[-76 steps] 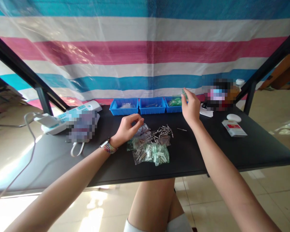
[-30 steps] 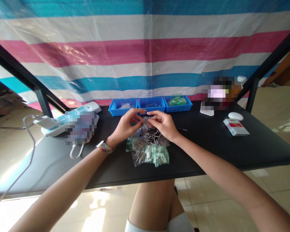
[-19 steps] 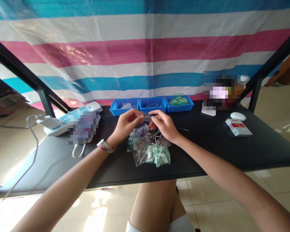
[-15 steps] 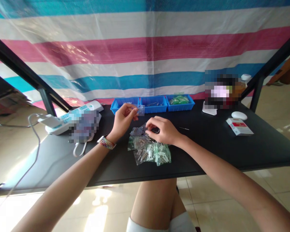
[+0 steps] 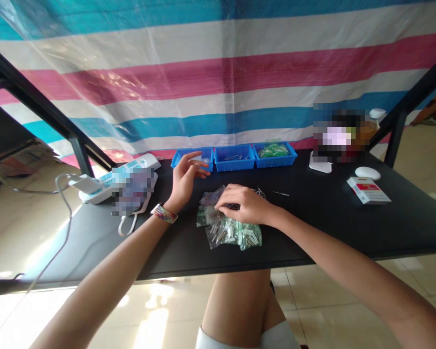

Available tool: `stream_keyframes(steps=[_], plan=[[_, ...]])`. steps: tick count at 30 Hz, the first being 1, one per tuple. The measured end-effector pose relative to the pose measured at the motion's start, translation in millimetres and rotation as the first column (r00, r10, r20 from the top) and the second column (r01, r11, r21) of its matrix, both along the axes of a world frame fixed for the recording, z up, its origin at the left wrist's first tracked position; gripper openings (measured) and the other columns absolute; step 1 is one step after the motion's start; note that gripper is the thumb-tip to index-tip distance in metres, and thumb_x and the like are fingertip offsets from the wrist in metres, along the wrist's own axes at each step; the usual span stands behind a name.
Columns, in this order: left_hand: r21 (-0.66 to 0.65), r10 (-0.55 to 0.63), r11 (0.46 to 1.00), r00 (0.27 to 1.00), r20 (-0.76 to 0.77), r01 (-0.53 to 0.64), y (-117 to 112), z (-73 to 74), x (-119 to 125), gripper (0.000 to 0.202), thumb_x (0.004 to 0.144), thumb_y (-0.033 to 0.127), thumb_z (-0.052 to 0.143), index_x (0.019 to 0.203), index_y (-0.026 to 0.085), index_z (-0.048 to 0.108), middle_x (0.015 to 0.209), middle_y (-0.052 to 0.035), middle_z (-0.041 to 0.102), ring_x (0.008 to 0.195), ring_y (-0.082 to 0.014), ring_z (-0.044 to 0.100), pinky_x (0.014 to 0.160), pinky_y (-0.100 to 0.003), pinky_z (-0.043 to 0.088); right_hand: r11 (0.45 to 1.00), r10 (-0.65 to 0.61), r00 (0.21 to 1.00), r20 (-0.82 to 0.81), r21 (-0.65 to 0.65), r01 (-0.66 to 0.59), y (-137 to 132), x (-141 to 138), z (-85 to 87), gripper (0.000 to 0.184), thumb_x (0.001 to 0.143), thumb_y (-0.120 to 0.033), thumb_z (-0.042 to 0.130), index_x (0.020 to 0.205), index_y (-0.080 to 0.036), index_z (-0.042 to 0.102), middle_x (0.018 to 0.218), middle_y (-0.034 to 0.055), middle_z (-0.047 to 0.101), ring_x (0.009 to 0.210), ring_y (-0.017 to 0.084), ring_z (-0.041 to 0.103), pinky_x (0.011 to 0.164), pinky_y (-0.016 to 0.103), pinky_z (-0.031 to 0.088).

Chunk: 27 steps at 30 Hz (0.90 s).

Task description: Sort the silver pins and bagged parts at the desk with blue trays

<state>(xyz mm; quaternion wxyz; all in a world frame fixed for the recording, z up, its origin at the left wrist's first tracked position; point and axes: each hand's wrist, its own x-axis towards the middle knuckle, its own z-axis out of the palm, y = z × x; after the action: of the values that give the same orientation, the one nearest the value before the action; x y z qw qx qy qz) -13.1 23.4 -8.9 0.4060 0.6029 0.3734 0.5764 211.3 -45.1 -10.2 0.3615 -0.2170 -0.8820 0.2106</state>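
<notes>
My left hand [image 5: 186, 179] is held at the front of the left blue bin [image 5: 175, 159], with its fingers apart and nothing in them. Small clear plastic bags [image 5: 203, 159] lie inside that bin, partly behind my fingers. Over a heap of small zip bags my right hand [image 5: 241, 203] is bent down, thumb and fingers brought together; what they pinch is hidden. Clear and green-tinted bags [image 5: 228, 232] with metal pins and white pieces lie just in front of it. Thin dark and silvery metal pieces [image 5: 259, 192] show behind the right hand.
The middle blue bin [image 5: 236, 167] holds a few metal pieces; the right one [image 5: 276, 161] holds green bags. One thin pin [image 5: 281, 194] lies alone. A power strip [image 5: 131, 169] stands left, a cigarette-style box [image 5: 368, 190] and white oval case [image 5: 367, 173] right.
My left hand has let go of the small clear bag at the left bin, and its fingers have spread. My right hand has lowered onto the heap and its fingers have closed.
</notes>
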Motion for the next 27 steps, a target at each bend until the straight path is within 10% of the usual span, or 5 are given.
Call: stream_keyframes(steps=[5,13,18,23,27], plan=[[0.141,-0.051,0.987,0.983,-0.177,0.076,-23,5.2,16,0.029,0.102,0.038,0.06,0.121,0.019,0.073,0.105,-0.0081,0.075,0.081,-0.0174,0.073,0.068,-0.028,0.06,0.941,-0.297,0.931,-0.211,-0.233,0.247,10,5,-0.7,0.016,0.099,-0.027,0.065,0.097,-0.02,0.079,0.092,0.0067,0.078,0.072,0.018,0.068,0.072,0.034,0.058],[0.396,-0.02,0.884,0.867,-0.498,0.247,-34,6.5,26,0.02,0.099,0.027,0.069,0.115,0.024,0.08,0.128,-0.0113,0.07,0.114,-0.0236,0.069,0.084,-0.033,0.062,0.682,-0.465,0.731,-0.5,-0.728,-0.064,28,9,-2.4,0.042,0.083,-0.042,0.081,0.119,-0.022,0.071,0.081,0.0011,0.076,0.07,0.021,0.077,0.071,0.038,0.068],[0.307,-0.021,0.939,0.916,-0.4,0.156,-32,3.7,25,0.018,0.097,0.039,0.075,0.101,0.022,0.08,0.109,-0.0094,0.076,0.103,-0.0237,0.071,0.082,-0.034,0.06,0.655,-0.396,0.77,-0.499,-0.742,-0.144,24,11,0.4,0.029,0.089,-0.043,0.07,0.104,-0.019,0.075,0.086,0.0047,0.077,0.074,0.019,0.076,0.071,0.035,0.065],[0.133,-0.039,0.988,0.964,-0.261,0.076,-32,1.6,25,0.028,0.094,0.046,0.079,0.093,0.019,0.078,0.095,-0.0076,0.079,0.087,-0.0209,0.073,0.081,-0.035,0.06,0.767,-0.405,0.801,-0.44,-0.641,0.036,23,12,0.2,0.028,0.085,-0.036,0.073,0.107,-0.021,0.079,0.094,0.0036,0.072,0.076,0.016,0.066,0.061,0.027,0.059],[0.071,-0.113,0.989,0.971,-0.211,0.13,-35,2.1,28,0.042,0.089,0.046,0.084,0.12,0.018,0.077,0.087,-0.005,0.077,0.081,-0.02,0.073,0.078,-0.033,0.06,0.734,-0.416,0.802,-0.428,-0.679,0.018,25,9,-1.8,0.034,0.084,-0.039,0.079,0.113,-0.021,0.076,0.086,0.0013,0.071,0.072,0.016,0.066,0.061,0.029,0.06]])
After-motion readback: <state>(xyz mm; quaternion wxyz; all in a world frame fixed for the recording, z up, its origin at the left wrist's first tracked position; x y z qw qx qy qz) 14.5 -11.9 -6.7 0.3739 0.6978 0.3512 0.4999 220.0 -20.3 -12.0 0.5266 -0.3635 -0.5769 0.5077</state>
